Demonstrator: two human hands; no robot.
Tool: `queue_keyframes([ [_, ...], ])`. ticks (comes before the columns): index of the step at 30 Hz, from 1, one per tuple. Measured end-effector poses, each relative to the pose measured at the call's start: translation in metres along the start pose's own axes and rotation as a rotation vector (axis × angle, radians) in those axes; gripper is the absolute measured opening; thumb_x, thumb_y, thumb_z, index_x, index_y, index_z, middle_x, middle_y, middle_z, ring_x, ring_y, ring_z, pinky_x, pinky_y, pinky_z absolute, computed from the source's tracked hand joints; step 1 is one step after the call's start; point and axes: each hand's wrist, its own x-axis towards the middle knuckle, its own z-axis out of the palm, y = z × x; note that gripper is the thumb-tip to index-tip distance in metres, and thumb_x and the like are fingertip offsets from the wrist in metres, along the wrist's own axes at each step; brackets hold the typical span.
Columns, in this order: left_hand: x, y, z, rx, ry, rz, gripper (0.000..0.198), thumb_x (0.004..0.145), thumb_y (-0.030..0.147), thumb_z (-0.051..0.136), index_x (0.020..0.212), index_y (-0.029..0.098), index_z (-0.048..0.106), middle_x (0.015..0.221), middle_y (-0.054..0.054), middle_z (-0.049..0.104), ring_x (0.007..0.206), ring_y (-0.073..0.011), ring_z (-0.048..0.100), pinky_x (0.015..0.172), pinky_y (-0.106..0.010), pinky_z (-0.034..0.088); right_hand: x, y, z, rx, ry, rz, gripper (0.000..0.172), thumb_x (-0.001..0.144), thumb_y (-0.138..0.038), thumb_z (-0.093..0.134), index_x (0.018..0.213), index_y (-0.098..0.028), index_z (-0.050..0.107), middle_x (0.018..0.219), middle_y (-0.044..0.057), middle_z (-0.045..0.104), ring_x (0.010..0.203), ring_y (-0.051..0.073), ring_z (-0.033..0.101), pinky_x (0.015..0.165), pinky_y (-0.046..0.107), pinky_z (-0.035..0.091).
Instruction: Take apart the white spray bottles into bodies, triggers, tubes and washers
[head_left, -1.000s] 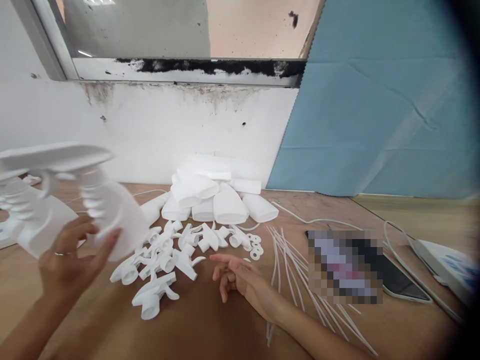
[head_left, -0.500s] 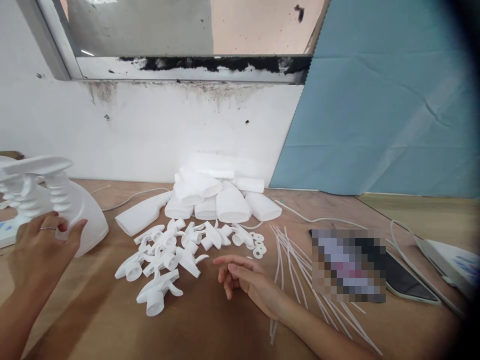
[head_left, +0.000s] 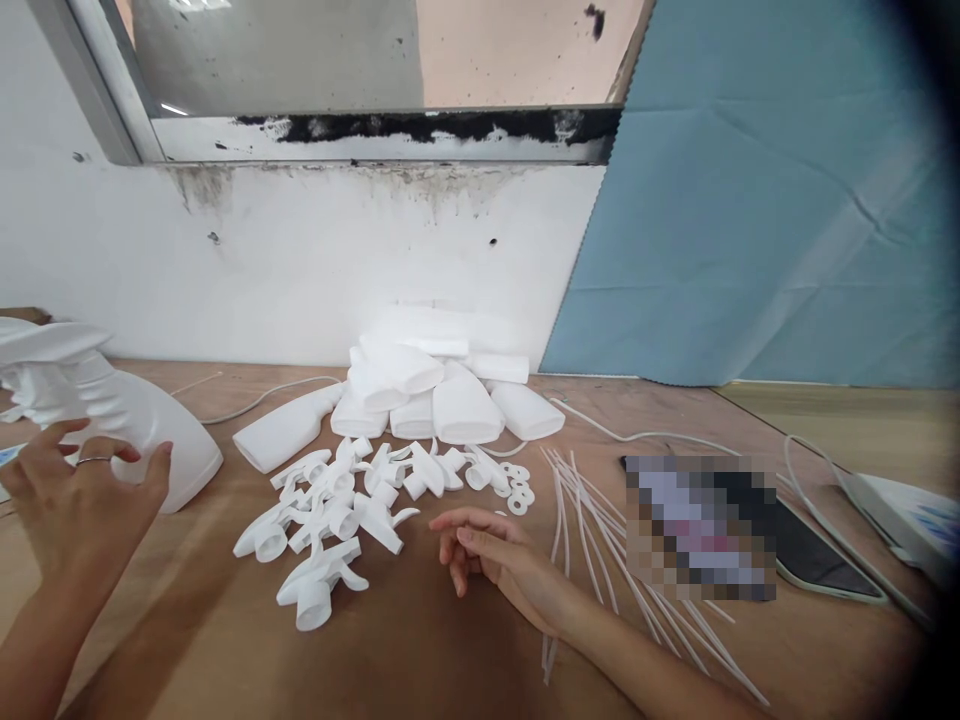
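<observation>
At the far left, my left hand [head_left: 94,490] has its fingers spread in front of white spray bottles [head_left: 150,425], near them and holding nothing. My right hand [head_left: 502,565] hovers at the centre with loosely curled, parted fingers and nothing between them. Left of it lies a pile of white trigger heads [head_left: 315,580]. White rings [head_left: 517,498] are just beyond my right hand, and thin white tubes [head_left: 592,540] are spread to its right, partly behind the wrist. White bottle bodies [head_left: 465,405] are stacked near the wall.
A phone [head_left: 825,550] lies on the right beside a blurred-out patch. White cables [head_left: 637,438] run along the back of the wooden table [head_left: 375,660]. A white box [head_left: 911,520] sits at the right edge, and a blue cloth [head_left: 750,220] hangs behind.
My left hand has opened away from the bottle it was touching. The spray bottles at the left have tilted or shifted left. My right hand has hardly moved.
</observation>
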Motion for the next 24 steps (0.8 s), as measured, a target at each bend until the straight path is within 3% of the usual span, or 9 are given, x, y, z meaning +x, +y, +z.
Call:
queue_keyframes([
  [5,0.001,0.0,0.001,0.183,0.031,0.134,0.027,0.069,0.04,0.063,0.065,0.016,0.053,0.122,-0.014,0.054,0.102,-0.0328,0.056,0.093,-0.053,0.038,0.0,0.001,0.0,-0.002,0.001,-0.002,0.026,0.086,-0.033,0.059,0.1,-0.014,0.068,0.079,0.005,0.062,0.059,0.012,0.058,0.057,0.027,0.045],
  [9,0.001,-0.001,0.002,0.144,0.029,0.094,0.025,0.067,0.038,0.065,0.066,0.016,0.053,0.12,-0.013,0.053,0.105,-0.0329,0.053,0.095,-0.053,0.036,0.0,-0.001,0.002,-0.006,0.013,0.005,0.024,0.084,-0.033,0.061,0.098,-0.014,0.068,0.078,0.005,0.062,0.059,0.012,0.057,0.057,0.027,0.045],
  [14,-0.002,0.014,-0.002,0.083,0.157,0.071,0.021,0.069,0.029,0.067,0.079,0.014,0.057,0.131,-0.014,0.044,0.116,-0.0348,0.046,0.099,-0.052,0.033,0.0,0.0,0.001,-0.023,0.01,0.013,0.025,0.084,-0.036,0.062,0.096,-0.015,0.068,0.078,0.004,0.062,0.059,0.011,0.057,0.057,0.027,0.045],
  [16,-0.006,0.028,-0.003,0.016,0.164,0.113,0.018,0.07,0.026,0.067,0.079,0.015,0.056,0.124,-0.013,0.049,0.114,-0.0334,0.048,0.099,-0.051,0.034,0.0,0.003,0.001,-0.067,0.005,0.015,0.026,0.085,-0.037,0.06,0.097,-0.015,0.067,0.078,0.004,0.061,0.058,0.011,0.058,0.057,0.026,0.044],
  [19,-0.019,0.061,-0.003,-0.141,0.055,0.19,0.012,0.076,0.022,0.065,0.081,0.016,0.056,0.112,-0.01,0.054,0.109,-0.0289,0.051,0.096,-0.047,0.04,-0.002,0.003,0.003,-0.248,-0.013,0.013,0.026,0.087,-0.038,0.056,0.096,-0.016,0.066,0.076,0.002,0.061,0.056,0.011,0.058,0.056,0.026,0.042],
  [22,-0.044,0.102,-0.008,-0.341,-0.112,0.309,0.009,0.08,0.016,0.061,0.087,0.02,0.056,0.11,-0.008,0.053,0.108,-0.0259,0.052,0.091,-0.042,0.045,-0.008,-0.007,0.003,-0.655,0.027,-0.056,0.022,0.091,-0.031,0.049,0.095,-0.019,0.067,0.077,0.002,0.062,0.06,0.012,0.057,0.057,0.026,0.041],
  [24,-0.064,0.131,-0.015,-0.497,-0.206,0.427,0.018,0.079,0.011,0.059,0.093,0.022,0.057,0.113,-0.008,0.053,0.105,-0.0244,0.055,0.09,-0.04,0.046,-0.012,-0.018,-0.003,-0.975,0.085,-0.185,0.022,0.092,-0.024,0.044,0.096,-0.022,0.066,0.082,0.004,0.064,0.072,0.017,0.059,0.065,0.03,0.043],
])
